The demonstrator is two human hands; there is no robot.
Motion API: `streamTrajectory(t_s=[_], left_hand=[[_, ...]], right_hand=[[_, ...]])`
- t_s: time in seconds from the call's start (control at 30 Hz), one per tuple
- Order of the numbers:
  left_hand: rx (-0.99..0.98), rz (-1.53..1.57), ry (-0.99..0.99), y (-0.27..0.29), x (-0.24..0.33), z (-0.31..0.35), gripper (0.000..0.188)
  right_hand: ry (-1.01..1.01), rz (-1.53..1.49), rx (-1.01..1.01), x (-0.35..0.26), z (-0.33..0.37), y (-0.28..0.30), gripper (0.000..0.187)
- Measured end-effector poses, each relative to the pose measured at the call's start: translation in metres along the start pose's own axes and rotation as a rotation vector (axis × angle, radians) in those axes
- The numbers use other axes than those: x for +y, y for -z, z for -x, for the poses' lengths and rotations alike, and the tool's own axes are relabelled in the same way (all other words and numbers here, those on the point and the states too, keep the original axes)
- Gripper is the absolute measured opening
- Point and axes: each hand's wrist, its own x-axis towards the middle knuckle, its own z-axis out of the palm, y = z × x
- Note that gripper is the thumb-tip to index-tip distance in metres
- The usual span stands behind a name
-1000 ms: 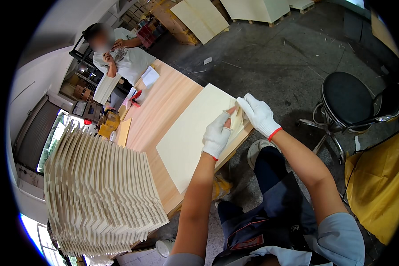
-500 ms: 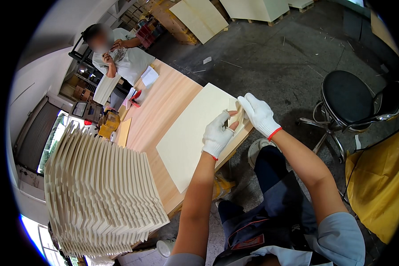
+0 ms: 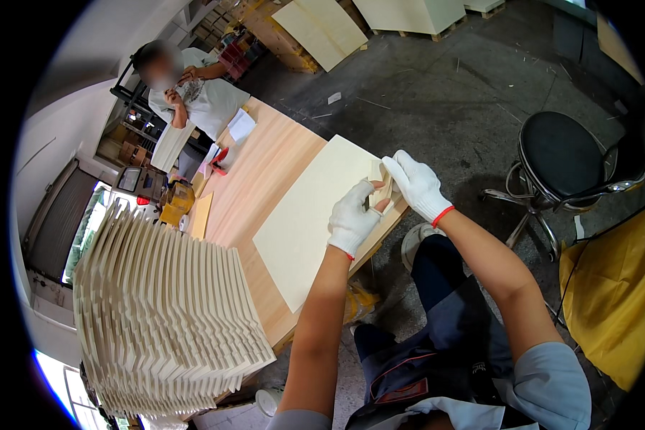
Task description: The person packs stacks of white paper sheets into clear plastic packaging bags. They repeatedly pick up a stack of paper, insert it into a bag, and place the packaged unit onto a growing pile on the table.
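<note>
1. The pale cream panel [image 3: 315,215] lies flat on the light wooden worktable [image 3: 265,168], with its near corner reaching the table edge closest to the person.
2. Both hands wear white knit gloves with red cuffs and sit together at that corner. The left hand [image 3: 352,221] is curled, fingers pinching a small tan piece [image 3: 381,192] against the panel's edge.
3. The right hand [image 3: 417,185] meets it from the other side, fingers stretched over the same little piece, touching the left glove.
4. To the left on the table is a big fanned stack of cream boards [image 3: 168,315] standing on edge.
5. A black round stool [image 3: 562,154] stands on the concrete floor to the right, beside some yellow cloth [image 3: 613,301].
6. Another person [image 3: 193,97] stands at the table's far end.
</note>
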Motion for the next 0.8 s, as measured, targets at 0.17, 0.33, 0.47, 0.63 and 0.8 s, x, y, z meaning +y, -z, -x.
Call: streamTrajectory(t_s=[0.17,0.33,0.47,0.63,0.8], left_hand=[[-0.059,0.031,0.108,0.004,0.002,-0.001,0.033],[-0.020,0.072,0.058,-0.001,-0.003,0.001,0.034],[-0.043,0.069,0.075,0.003,0.001,-0.001,0.034],[0.001,-0.066,-0.025,0.001,0.009,0.001,0.043],[-0.020,-0.206,-0.064,0.007,0.022,0.007,0.057]], right_hand=[[0.015,0.008,0.052,0.001,0.000,-0.002,0.041],[0.026,0.008,0.051,0.001,0.001,-0.001,0.042],[0.013,-0.005,0.041,-0.001,0.002,0.001,0.042],[0.010,0.086,-0.014,-0.008,0.003,0.012,0.040],[0.082,0.374,0.029,-0.004,0.003,0.047,0.048]])
